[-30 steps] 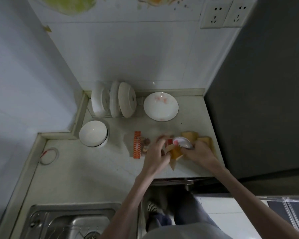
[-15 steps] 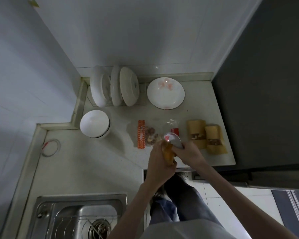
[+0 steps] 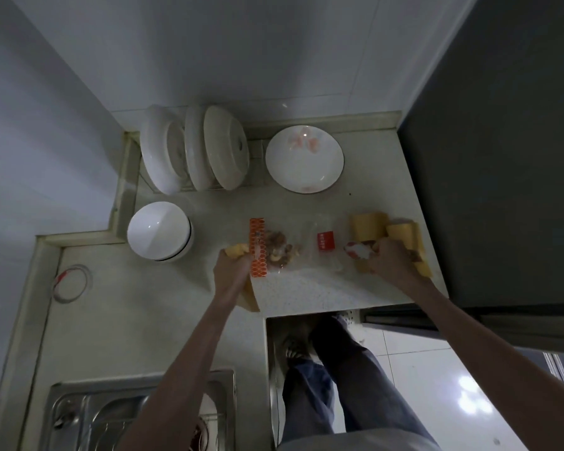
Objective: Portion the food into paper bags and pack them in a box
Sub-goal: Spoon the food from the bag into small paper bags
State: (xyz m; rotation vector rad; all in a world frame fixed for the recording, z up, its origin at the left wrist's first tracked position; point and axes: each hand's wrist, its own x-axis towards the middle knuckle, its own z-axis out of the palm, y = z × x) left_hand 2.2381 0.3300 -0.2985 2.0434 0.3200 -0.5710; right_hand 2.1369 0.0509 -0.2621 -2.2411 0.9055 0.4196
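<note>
My left hand (image 3: 232,271) grips a yellow-brown paper bag (image 3: 250,299) just left of a clear food bag. That clear bag has an orange patterned strip (image 3: 258,252), a red label (image 3: 325,240) and mixed nuts (image 3: 279,250) inside, and it lies flat on the counter (image 3: 306,288). My right hand (image 3: 389,260) is closed on a small white-and-red object (image 3: 357,250), which I cannot identify. It rests over two more paper bags (image 3: 368,226) (image 3: 407,237) at the counter's right end. No box is in view.
White plates stand in a rack (image 3: 192,148) at the back, beside a flowered plate (image 3: 303,159). A white bowl (image 3: 158,231) sits to the left and a wire ring (image 3: 70,283) further left. A steel sink (image 3: 137,415) is near me, and a dark appliance wall (image 3: 502,157) bounds the right.
My hands were together over the counter's front edge. The left has moved left with its paper bag, and the right has moved right with the white-and-red object onto the bags.
</note>
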